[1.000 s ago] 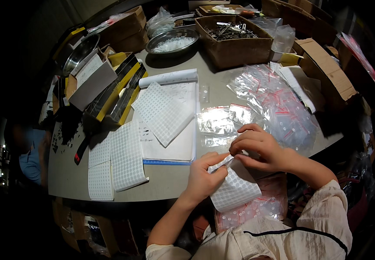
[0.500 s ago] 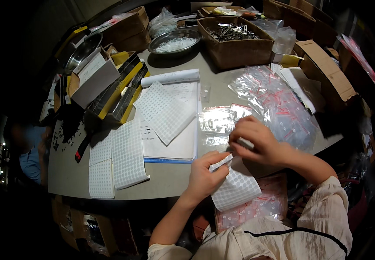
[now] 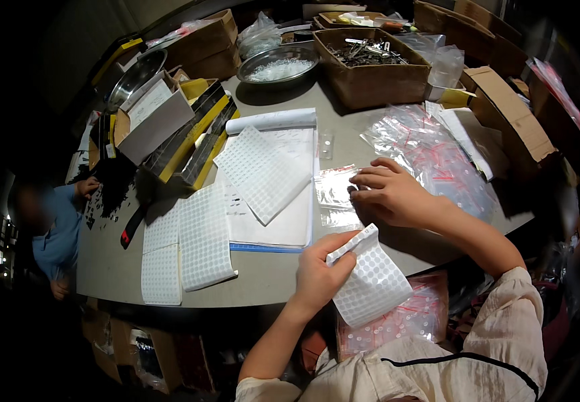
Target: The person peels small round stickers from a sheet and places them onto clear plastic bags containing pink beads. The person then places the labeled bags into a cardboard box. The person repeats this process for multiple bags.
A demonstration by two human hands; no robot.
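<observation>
Left hand (image 3: 322, 269) pinches the dotted sheet (image 3: 376, 280); right hand (image 3: 397, 195), fingers spread, is at bags (image 3: 334, 189) beyond it. Probably labelling; next calls for light fingertip pressing.

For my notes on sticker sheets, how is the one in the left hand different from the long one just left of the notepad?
The held sheet is pinched in the left hand; the long sheet lies untouched. The held sheet is folded at its top edge; the long sheet curls at a lower corner. Both are white with grey round dots.
</observation>
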